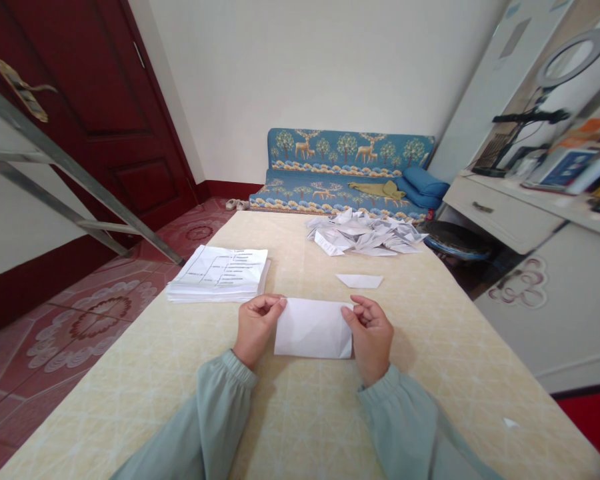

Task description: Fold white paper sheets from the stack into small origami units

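A white sheet of paper [313, 330], wider than it is deep, is held between my two hands over the table. My left hand [259, 325] pinches its upper left corner between thumb and fingers. At the upper right corner, my right hand [371, 337] grips the sheet the same way, with the other fingers curled. Just beyond the right hand lies a folded paper piece [360, 281] with slanted ends. To the left, a stack of printed paper [220, 275] shows a branching diagram on top.
A heap of folded papers [365, 233] covers the far right of the patterned table [155, 387]. A small paper scrap [511, 423] lies near the right edge. Behind stands a blue sofa [325, 183]; a metal ladder [80, 177] leans at left, a cluttered cabinet [510, 210] at right.
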Demonstrator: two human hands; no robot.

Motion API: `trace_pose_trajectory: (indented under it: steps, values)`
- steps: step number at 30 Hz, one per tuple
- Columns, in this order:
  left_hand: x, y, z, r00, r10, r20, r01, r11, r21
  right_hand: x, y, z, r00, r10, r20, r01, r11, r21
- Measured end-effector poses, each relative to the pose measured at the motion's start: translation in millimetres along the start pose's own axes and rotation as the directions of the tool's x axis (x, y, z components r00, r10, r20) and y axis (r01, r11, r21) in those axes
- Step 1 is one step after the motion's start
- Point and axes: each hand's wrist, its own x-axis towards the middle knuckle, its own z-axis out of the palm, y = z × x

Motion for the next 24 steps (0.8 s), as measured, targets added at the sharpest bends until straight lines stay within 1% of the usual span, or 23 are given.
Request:
trace_pose_trajectory:
  steps: [7,12,15,17,20,24]
  values:
    - [1,-2,2.0,1.0,-0.015,0.002,0.015,0.998,0.066,0,-2,0,1.0,0.006,0.012,-0.005,0.998,-0.07]
    - [1,-8,2.4,0.999,-0.031,0.017,0.029,0.994,0.107,0,-1,1,0.999,0.009,0.052,-0.001,0.99,-0.139]
    - [2,-14,1.2,0.999,-0.022,0.049,0.012,0.983,0.183,2,3,0,0.996,0.015,0.093,0.004,0.979,-0.203]
    - [2,-16,0.1,0.996,0.003,0.088,-0.027,0.962,0.272,3,7,-1,0.992,0.017,0.126,0.016,0.965,-0.262]
    - [1,-15,-1.2,0.984,0.053,0.17,-0.122,0.897,0.425,5,10,-3,0.985,0.015,0.172,0.059,0.907,-0.417]
    - [-2,-9,-1.2,0.963,0.1,0.252,-0.237,0.761,0.604,6,7,-1,0.975,0.021,0.222,0.128,0.761,-0.635]
